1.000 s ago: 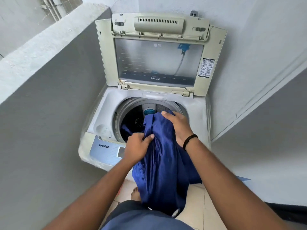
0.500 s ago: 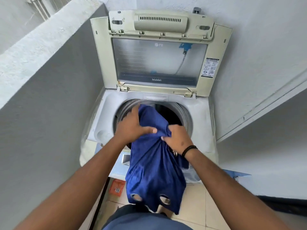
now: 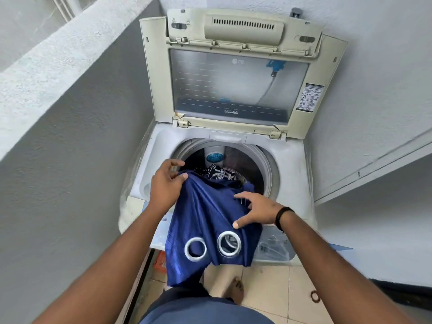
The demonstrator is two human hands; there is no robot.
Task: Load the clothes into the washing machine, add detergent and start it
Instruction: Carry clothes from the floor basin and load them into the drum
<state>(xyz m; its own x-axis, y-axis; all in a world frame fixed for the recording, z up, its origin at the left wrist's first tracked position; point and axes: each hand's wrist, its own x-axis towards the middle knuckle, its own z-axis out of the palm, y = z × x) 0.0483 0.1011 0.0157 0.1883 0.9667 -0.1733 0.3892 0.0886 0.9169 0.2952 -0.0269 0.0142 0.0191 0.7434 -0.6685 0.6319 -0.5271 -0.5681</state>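
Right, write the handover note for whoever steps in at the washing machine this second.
Left hand: pinches the upper edge of the blue curtain at the drum rim.
Right hand: open, fingers spread on the curtain's right side.
Curtain: top end over the drum opening, the rest draped over the front panel, eyelet rings hanging outside.
Lid is up; a patterned garment already lies in the drum.
Done: part of the load is in.
Left: feed the rest of the curtain in, add detergent (none in view), close the lid, start.
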